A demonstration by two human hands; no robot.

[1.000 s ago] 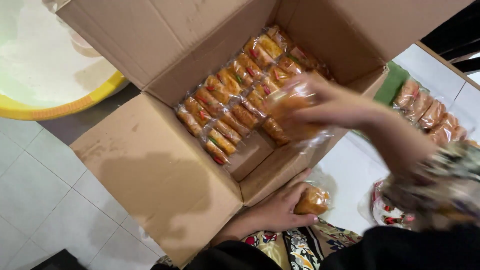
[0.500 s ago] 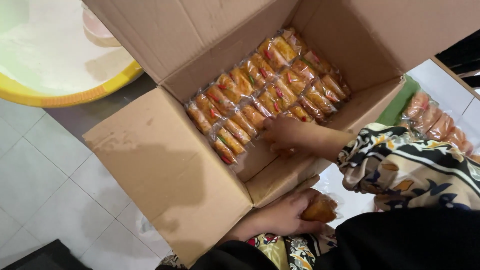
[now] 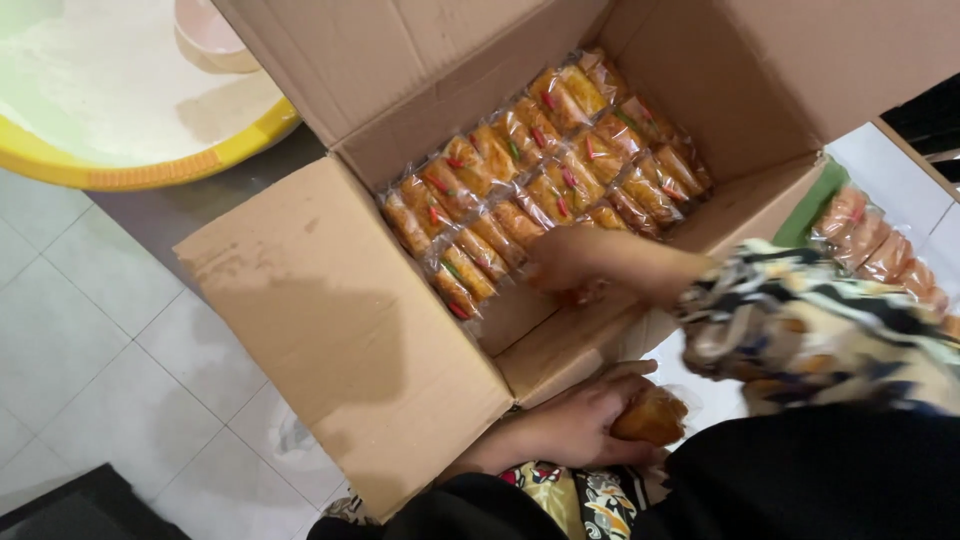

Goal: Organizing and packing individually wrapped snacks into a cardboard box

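The right hand (image 3: 560, 262) reaches into the cardboard box (image 3: 330, 330), fingers down among the wrapped pastries (image 3: 540, 170); whether its grip is together or apart I cannot tell. The pastries stand in tight rows, golden-orange in clear film, filling the box from about 9 to 2 o'clock. Outside, at 5 o'clock, the left hand (image 3: 575, 425) has its grip clamped on another wrapped pastry (image 3: 650, 415), seemingly next in line.

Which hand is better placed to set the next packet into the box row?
Probably the left hand: it holds a wrapped orange snack just outside the cardboard box. The right hand is inside the box at the packed snack rows, apparently seating a packet.
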